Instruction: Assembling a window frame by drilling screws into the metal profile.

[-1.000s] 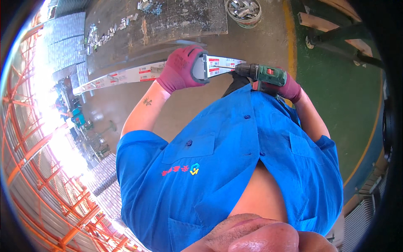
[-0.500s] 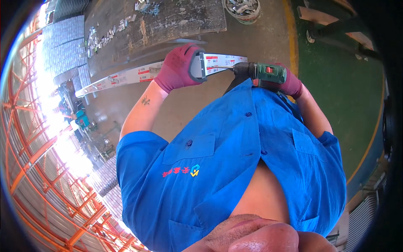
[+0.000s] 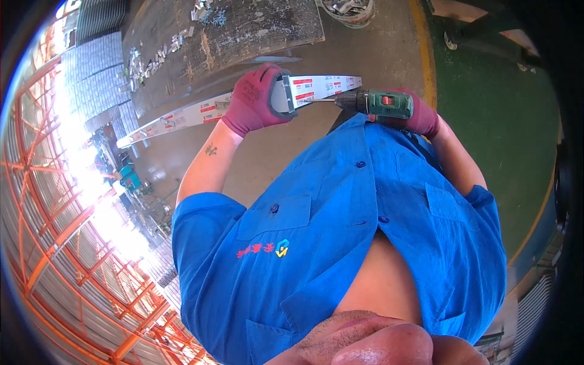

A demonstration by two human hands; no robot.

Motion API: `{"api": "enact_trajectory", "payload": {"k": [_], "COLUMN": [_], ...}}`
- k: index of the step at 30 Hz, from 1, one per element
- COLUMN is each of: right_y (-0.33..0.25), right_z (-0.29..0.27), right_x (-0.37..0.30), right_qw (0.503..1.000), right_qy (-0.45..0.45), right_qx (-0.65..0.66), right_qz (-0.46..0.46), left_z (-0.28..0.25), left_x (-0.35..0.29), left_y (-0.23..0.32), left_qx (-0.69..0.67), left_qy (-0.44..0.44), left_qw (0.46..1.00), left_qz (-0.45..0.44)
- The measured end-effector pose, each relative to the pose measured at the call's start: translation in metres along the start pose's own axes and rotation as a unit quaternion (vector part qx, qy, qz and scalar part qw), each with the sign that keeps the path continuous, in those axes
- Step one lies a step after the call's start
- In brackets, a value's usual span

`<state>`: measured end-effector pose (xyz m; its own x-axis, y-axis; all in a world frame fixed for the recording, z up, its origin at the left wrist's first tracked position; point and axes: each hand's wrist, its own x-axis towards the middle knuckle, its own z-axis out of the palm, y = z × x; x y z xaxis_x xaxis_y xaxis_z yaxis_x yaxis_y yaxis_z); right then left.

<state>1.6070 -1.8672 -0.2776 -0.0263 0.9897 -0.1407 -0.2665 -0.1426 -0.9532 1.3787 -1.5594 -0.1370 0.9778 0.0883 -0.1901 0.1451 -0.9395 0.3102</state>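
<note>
My left hand [image 3: 257, 100], in a maroon work glove, is closed around a small grey metal bracket [image 3: 281, 97]. That piece sits against a long white profile bar [image 3: 319, 85] with red-and-white printed film. My right hand [image 3: 424, 114], also gloved, grips a dark green cordless drill [image 3: 389, 104] with a red switch on top. From the black chuck a long thin driver bit [image 3: 320, 100] points left toward the bar, just right of the bracket. Whether the tip touches the bar or a screw is too small to tell.
Ahead stands a worn dark worktable [image 3: 255, 30] with small metal pieces [image 3: 146, 64] scattered on it. A white bucket [image 3: 351, 15] of metal parts is to its right. A teal machine [image 3: 129, 178] lies off to the left. Yellow floor line [image 3: 424, 55] borders green flooring.
The drill and bit have shifted very slightly relative to the bar. The surroundings have moved a little in the picture; both hands keep their holds.
</note>
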Motion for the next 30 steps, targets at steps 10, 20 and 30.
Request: {"api": "enact_trajectory", "payload": {"k": [10,20,30], "right_y": [-0.004,0.012,0.015], "right_z": [0.001,-0.001,-0.004], "right_x": [0.0,0.005,0.01], "right_qw": [1.0,0.997,1.0], "right_qy": [-0.006,0.009,-0.005], "right_qx": [-0.007,-0.049,-0.019], "right_qz": [0.001,-0.055,-0.016], "left_z": [-0.003,0.0,-0.003], "left_x": [0.002,0.004,0.009], "left_y": [0.004,0.006,0.007], "left_qx": [-0.001,0.019,0.022], "left_qy": [-0.003,0.0,0.008], "left_qw": [1.0,1.0,1.0], "left_qz": [-0.005,0.003,0.008]}}
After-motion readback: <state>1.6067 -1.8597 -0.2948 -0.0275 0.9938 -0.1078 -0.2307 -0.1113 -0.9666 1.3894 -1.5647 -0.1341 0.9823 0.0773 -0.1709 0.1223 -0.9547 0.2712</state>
